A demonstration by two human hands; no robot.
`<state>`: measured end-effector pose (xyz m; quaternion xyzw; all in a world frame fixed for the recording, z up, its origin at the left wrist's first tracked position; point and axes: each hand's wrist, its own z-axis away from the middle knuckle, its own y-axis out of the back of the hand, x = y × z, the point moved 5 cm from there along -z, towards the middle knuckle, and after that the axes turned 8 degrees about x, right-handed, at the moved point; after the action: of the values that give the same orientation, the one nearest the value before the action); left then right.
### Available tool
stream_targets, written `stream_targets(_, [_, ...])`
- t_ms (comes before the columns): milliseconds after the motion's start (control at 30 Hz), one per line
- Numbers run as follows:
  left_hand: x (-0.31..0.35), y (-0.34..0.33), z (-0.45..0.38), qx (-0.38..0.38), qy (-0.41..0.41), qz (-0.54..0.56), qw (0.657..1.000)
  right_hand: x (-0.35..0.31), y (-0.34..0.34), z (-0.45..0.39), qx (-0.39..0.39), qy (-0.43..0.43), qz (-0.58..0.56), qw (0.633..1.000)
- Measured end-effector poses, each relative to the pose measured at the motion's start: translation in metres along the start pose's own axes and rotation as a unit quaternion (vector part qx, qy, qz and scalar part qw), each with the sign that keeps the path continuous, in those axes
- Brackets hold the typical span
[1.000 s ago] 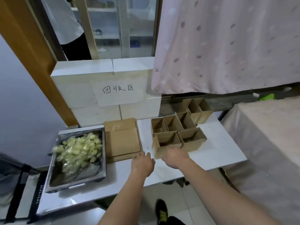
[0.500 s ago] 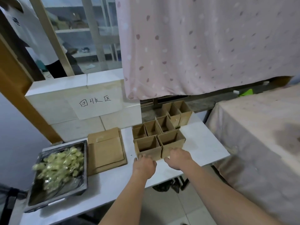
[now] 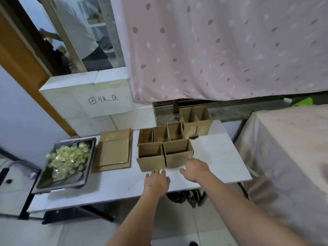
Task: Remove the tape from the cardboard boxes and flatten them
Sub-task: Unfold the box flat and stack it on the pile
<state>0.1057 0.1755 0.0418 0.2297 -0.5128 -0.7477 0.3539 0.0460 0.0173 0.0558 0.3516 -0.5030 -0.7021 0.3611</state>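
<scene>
- The left hand [image 3: 156, 181] and right hand [image 3: 195, 169] are reaching out, fingers loosely spread and holding nothing.
- The cardboard boxes [image 3: 165, 150] are standing open-topped on the bench [image 3: 218, 157], just beyond the fingertips.
- Handling is likely light, stiff and creasable (grip at the near walls, by the rim).

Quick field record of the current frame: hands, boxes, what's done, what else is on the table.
left hand: open, fingertips at the base of the front-left open brown cardboard box
right hand: open, at the front-right open brown cardboard box
upright boxes: seven, all open-topped
done: stack of flattened brown cardboard, left of the boxes
tape waste: metal tray of crumpled yellowish tape, far left
surface: white table
</scene>
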Motion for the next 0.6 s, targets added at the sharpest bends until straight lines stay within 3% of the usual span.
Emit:
stream_targets(200, [0.022, 0.0, -0.012, -0.002, 0.007, 0.003, 1.0, 0.027, 0.001, -0.011, -0.002, 0.004, -0.023, 1.0])
stream_targets(600, [0.054, 0.013, -0.107, 0.017, -0.038, 0.022, 0.999, 0.07, 0.006, -0.079, -0.039, -0.073, -0.076, 0.994])
